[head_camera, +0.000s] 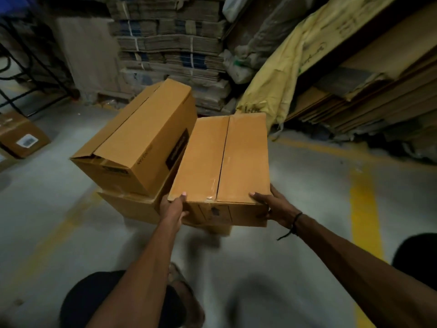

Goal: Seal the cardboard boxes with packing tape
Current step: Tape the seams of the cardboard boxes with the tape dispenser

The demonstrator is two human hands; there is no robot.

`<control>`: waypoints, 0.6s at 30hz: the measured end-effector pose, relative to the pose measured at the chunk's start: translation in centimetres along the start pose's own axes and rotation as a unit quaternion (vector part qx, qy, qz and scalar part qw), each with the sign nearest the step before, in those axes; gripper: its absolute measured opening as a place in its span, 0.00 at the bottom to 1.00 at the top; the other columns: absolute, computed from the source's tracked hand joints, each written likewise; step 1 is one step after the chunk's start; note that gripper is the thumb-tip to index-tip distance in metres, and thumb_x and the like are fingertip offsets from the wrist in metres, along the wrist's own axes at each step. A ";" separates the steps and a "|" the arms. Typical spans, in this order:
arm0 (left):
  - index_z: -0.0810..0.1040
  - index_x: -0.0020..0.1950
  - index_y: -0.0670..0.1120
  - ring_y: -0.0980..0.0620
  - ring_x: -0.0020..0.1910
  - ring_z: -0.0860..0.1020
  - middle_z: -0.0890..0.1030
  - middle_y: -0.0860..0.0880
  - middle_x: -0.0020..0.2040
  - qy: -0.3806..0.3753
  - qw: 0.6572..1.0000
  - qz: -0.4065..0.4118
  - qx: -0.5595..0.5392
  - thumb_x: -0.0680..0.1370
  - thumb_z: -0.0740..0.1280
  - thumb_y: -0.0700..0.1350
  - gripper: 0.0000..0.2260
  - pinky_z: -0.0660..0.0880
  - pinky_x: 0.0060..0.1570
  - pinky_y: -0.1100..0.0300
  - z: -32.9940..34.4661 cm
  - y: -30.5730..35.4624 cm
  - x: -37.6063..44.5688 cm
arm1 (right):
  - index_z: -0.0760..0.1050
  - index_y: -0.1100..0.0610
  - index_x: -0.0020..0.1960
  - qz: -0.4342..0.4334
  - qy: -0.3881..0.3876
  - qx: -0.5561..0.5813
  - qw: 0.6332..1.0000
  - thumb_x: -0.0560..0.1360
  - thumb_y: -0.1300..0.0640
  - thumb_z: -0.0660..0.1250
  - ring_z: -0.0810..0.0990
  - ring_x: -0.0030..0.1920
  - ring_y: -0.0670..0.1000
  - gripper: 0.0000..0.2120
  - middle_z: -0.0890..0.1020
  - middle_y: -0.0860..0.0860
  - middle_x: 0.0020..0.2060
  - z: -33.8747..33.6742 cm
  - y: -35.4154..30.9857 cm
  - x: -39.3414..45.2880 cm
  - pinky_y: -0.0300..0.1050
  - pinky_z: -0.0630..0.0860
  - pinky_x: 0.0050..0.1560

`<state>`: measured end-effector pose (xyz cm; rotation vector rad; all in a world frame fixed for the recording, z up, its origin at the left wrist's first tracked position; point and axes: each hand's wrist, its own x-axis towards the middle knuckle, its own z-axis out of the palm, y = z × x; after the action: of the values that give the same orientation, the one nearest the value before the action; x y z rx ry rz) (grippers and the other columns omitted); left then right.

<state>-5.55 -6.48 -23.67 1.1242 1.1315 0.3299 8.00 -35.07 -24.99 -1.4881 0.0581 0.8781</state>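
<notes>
I hold a brown cardboard box (pixel 222 159) by its near end, above the floor. Its two top flaps meet along a dark centre seam, with a short strip of clear tape at the near end. My left hand (pixel 172 205) grips the near left corner, thumb on top. My right hand (pixel 272 204) grips the near right corner, thumb on top and fingers round the side. To the left a second brown box (pixel 139 136) lies tilted on a third box (pixel 132 204) that sits on the floor. No tape roll is in view.
Bundled flat cartons (pixel 170 43) are stacked behind the boxes. Large cardboard sheets (pixel 369 91) and a yellow sack (pixel 279 74) lean at the right. A small labelled box (pixel 21 136) sits at the left. Yellow lines (pixel 364 209) mark the grey floor. My knees show at the bottom.
</notes>
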 end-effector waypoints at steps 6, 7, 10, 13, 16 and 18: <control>0.64 0.79 0.44 0.37 0.70 0.72 0.71 0.41 0.71 -0.063 0.996 0.026 0.053 0.80 0.73 0.40 0.31 0.78 0.62 0.35 6.1 -3.1 -9.5 | 0.66 0.42 0.76 -0.015 0.056 0.016 0.998 0.69 0.50 0.81 0.75 0.65 0.59 0.40 0.76 0.52 0.67 -9.6 0.5 -9.8 0.70 0.78 0.61; 0.65 0.78 0.44 0.37 0.69 0.72 0.72 0.40 0.71 -0.075 0.994 0.032 0.069 0.79 0.73 0.41 0.30 0.79 0.61 0.37 7.3 -3.7 -11.1 | 0.67 0.42 0.75 -0.019 0.072 0.024 0.997 0.69 0.49 0.82 0.76 0.65 0.59 0.40 0.77 0.52 0.67 -11.3 0.9 -11.7 0.71 0.78 0.60; 0.69 0.74 0.42 0.41 0.62 0.75 0.75 0.39 0.69 -0.113 0.987 0.051 0.105 0.79 0.74 0.43 0.26 0.80 0.59 0.40 11.1 -5.3 -15.4 | 0.70 0.43 0.74 -0.031 0.122 0.051 0.991 0.65 0.49 0.84 0.78 0.65 0.58 0.41 0.80 0.50 0.66 -15.8 2.0 -17.3 0.73 0.78 0.58; 0.70 0.74 0.41 0.43 0.59 0.75 0.76 0.40 0.67 -0.156 0.978 0.062 0.126 0.80 0.73 0.43 0.25 0.79 0.59 0.42 15.1 -7.1 -19.3 | 0.66 0.44 0.77 -0.025 0.187 0.070 0.980 0.55 0.43 0.88 0.81 0.64 0.55 0.55 0.83 0.47 0.63 -20.0 3.4 -21.8 0.75 0.77 0.57; 0.70 0.74 0.41 0.44 0.58 0.75 0.76 0.43 0.64 -0.194 0.969 0.065 0.136 0.80 0.73 0.43 0.24 0.78 0.58 0.45 19.2 -10.1 -21.6 | 0.70 0.41 0.73 -0.018 0.238 0.076 0.968 0.63 0.45 0.84 0.83 0.60 0.55 0.43 0.84 0.47 0.62 -23.2 5.0 -24.8 0.66 0.83 0.48; 0.70 0.74 0.43 0.43 0.58 0.76 0.76 0.42 0.64 -0.200 0.967 0.065 0.146 0.80 0.73 0.44 0.24 0.79 0.57 0.46 21.6 -12.4 -21.8 | 0.71 0.41 0.71 -0.014 0.265 0.078 0.961 0.69 0.48 0.81 0.83 0.58 0.56 0.35 0.83 0.49 0.61 -24.7 6.3 -25.6 0.64 0.85 0.44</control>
<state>-0.92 -39.25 -22.47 1.4524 0.7639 0.0296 -1.62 -69.53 -19.90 -1.5330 0.4896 0.4190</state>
